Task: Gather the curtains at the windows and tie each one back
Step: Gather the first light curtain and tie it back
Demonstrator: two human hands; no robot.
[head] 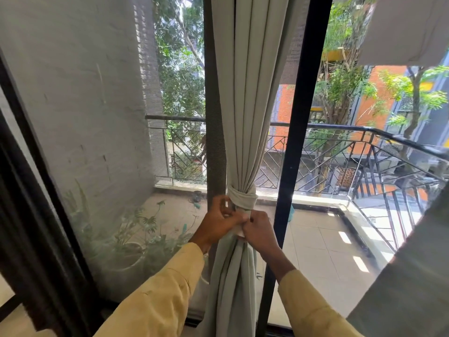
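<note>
— At the glass balcony door, between its two dark vertical frames, what hangs?

— One pale grey-green pleated fabric curtain (245, 105), gathered into a narrow column and cinched by a band of the same cloth (243, 197) wrapped round it.

— Where are the hands?

— Both sit just under that band, touching each other. The left hand (220, 221), in a yellow sleeve (160, 295), has its fingers curled, pinching cloth at the curtain's left edge. The right hand (260, 231) is closed on a fold beside it.

— Anything else?

— Another pale curtain (408, 276) hangs at the right edge; beyond the glass, a black metal railing (364, 152).
</note>
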